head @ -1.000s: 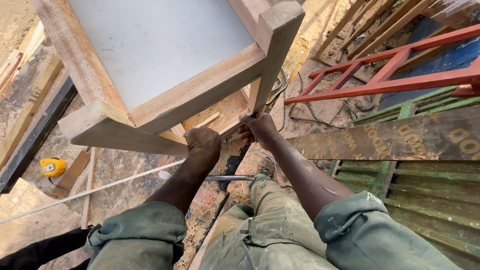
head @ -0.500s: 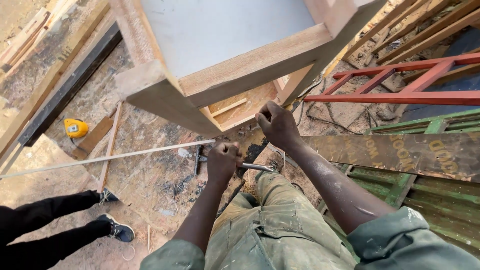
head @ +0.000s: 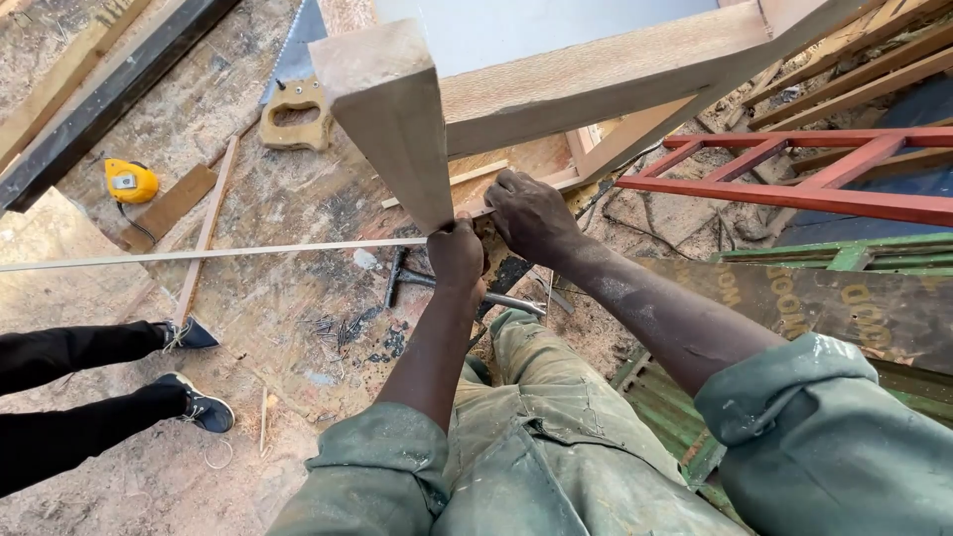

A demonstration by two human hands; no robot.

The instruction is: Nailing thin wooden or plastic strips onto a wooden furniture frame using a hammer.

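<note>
Both hands, left hand [head: 457,255] and right hand [head: 529,213], on thin wooden strip [head: 208,253] (beside frame leg [head: 392,119]).

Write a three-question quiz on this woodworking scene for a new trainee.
1. True or false: the left hand grips the end of the long thin strip.
2. Which tool lies on the ground under the hands? A) hammer B) drill C) wrench
3. Fill in: the yellow tape measure lies on the ground to the ____ of the handsaw.

Key: 1 true; 2 A; 3 left. The right hand touches the wooden frame beside the left hand.
</note>
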